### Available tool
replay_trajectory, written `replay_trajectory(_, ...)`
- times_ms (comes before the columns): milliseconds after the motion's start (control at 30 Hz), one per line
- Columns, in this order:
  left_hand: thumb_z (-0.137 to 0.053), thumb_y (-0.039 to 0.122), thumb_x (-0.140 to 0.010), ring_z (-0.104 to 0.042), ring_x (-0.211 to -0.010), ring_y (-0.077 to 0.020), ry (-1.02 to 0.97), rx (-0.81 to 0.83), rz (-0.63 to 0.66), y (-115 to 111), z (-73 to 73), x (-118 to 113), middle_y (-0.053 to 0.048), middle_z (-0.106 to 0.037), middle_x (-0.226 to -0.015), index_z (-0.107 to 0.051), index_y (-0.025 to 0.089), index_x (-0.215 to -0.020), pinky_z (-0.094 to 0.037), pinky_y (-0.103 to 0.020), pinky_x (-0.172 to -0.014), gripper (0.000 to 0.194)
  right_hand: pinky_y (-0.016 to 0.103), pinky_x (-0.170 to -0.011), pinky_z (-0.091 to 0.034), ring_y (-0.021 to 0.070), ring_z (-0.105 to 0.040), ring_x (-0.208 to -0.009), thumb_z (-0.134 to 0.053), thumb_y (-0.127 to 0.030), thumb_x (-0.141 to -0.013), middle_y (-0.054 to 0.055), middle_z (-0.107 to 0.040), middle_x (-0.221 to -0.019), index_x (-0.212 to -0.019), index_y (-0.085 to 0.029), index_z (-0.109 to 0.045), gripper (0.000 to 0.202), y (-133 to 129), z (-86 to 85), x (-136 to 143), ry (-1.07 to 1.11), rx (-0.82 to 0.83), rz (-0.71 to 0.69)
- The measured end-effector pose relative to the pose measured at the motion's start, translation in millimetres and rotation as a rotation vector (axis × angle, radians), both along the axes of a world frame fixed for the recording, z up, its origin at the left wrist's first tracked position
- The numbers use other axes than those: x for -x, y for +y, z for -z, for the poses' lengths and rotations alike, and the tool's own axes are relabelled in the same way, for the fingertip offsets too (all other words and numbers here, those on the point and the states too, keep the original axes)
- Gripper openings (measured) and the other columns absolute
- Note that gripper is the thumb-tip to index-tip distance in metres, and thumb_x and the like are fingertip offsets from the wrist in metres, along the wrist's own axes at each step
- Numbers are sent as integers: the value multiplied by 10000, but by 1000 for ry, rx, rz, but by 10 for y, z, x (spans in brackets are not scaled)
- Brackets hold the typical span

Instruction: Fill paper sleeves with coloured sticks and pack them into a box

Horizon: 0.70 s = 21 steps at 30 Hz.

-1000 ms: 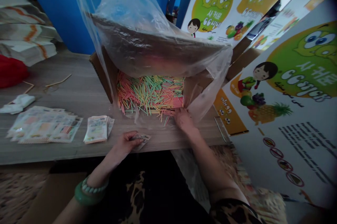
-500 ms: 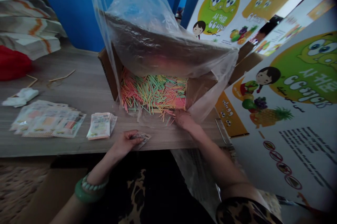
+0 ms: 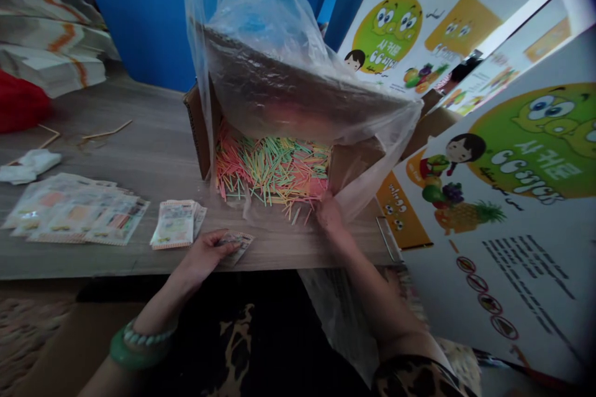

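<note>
My left hand [image 3: 209, 254] is closed on a small printed packet [image 3: 241, 243], pinched between thumb and fingers just above the table's front edge. My right hand [image 3: 329, 214] reaches to the front right corner of an open cardboard box [image 3: 198, 130] lined with clear plastic. Its fingertips touch the pile of thin pink, green and yellow sticks [image 3: 274, 167]; how they are bent is hidden. A few sticks jut out over the box's front edge. Left of my left hand lies a neat stack of small packets [image 3: 174, 224]. Farther left, larger filled packets [image 3: 77, 210] overlap in a fan.
Printed cartons [image 3: 493, 229] stand close on the right. A clear plastic sheet [image 3: 298, 30] rises over the box's back. At the left are a crumpled white tissue [image 3: 32, 166], a red bag [image 3: 21, 102] and stacked white bundles [image 3: 51, 30].
The view has shifted slightly. My right hand stays at the sticks by the box's right corner, its fingers moved a little. My left hand still holds the packet, nearer the small stack.
</note>
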<state>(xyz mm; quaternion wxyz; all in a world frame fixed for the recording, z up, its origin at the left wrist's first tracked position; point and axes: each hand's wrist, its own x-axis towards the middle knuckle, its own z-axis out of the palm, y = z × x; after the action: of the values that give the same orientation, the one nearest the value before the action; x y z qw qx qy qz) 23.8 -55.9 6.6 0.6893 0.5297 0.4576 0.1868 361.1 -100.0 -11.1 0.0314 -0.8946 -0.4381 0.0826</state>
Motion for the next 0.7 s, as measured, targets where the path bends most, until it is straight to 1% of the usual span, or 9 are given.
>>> replay_trajectory(33, -807, 486, -613, -574, -630, -171, 1, 8, -15, 3, -8, 5, -29, -724, -710, -736, 186, -717, -436, -279, -618, 325, 322, -822, -487, 251, -675, -986, -401, -171, -961, 156, -706, -1083, -1201, -147, -580, 301, -5, -20, -45, 35, -62, 25)
replay_trajectory(100, -810, 486, -597, -553, -607, -166, 4, 31, -42, 6, -15, 9, -14, -694, -663, -708, 192, -680, -417, -276, -601, 322, 332, -807, -496, 245, -670, -935, -417, -220, -948, 122, -702, -1032, -1166, -179, -567, 268, -3, -69, -112, 157, -265, 55)
replay_trajectory(167, -807, 487, -596, -551, -604, -166, 6, 44, -44, 9, -7, 4, -3, -681, -650, -696, 195, -686, -408, -276, -596, 325, 341, -817, -506, 232, -657, -893, -463, -275, -909, 81, -688, -956, -1043, -214, -572, 184, 26, -102, -93, 370, -506, 17)
replay_trajectory(233, -808, 479, -596, -572, -627, -172, -11, 57, -46, 14, 12, -8, -3, -694, -676, -701, 193, -718, -421, -279, -616, 329, 344, -810, -520, 214, -642, -832, -502, -333, -870, 36, -656, -849, -923, -244, -545, 113, 92, -83, 51, 643, -678, -64)
replay_trajectory(300, -809, 465, -598, -589, -647, -173, -30, 72, -54, 19, 31, -24, -7, -709, -706, -705, 190, -745, -435, -283, -641, 329, 337, -768, -528, 200, -623, -767, -514, -385, -848, 2, -616, -777, -887, -263, -508, 129, 184, 2, 305, 904, -765, -107)
replay_trajectory(367, -811, 454, -603, -596, -648, -169, -36, 96, -55, 23, 41, -31, -9, -715, -720, -708, 189, -765, -437, -280, -641, 327, 322, -732, -520, 193, -614, -748, -515, -397, -828, -11, -608, -775, -889, -270, -492, 143, 277, 134, 593, 1040, -762, -123)
replay_trajectory(467, -832, 442, -592, -590, -621, -157, -36, 130, -71, 27, 40, -8, -9, -715, -708, -714, 185, -764, -422, -265, -608, 331, 315, -767, -502, 195, -608, -795, -515, -363, -794, -9, -613, -788, -849, -260, -507, 117, 359, 331, 901, 981, -673, -181)
replay_trajectory(567, -845, 417, -575, -568, -586, -138, -47, 131, -100, 30, 39, 29, 2, -697, -671, -706, 179, -734, -412, -253, -585, 318, 323, -795, -499, 199, -614, -814, -503, -353, -804, -8, -622, -807, -889, -257, -525, 130, 347, 435, 982, 940, -672, -199)
replay_trajectory(700, -803, 403, -626, -562, -591, -140, -45, 87, -74, 25, 49, 10, 11, -679, -667, -698, 182, -749, -408, -258, -590, 274, 309, -740, -475, 190, -580, -760, -498, -334, -815, -11, -598, -783, -858, -259, -516, 87, 289, 430, 961, 906, -661, -270)
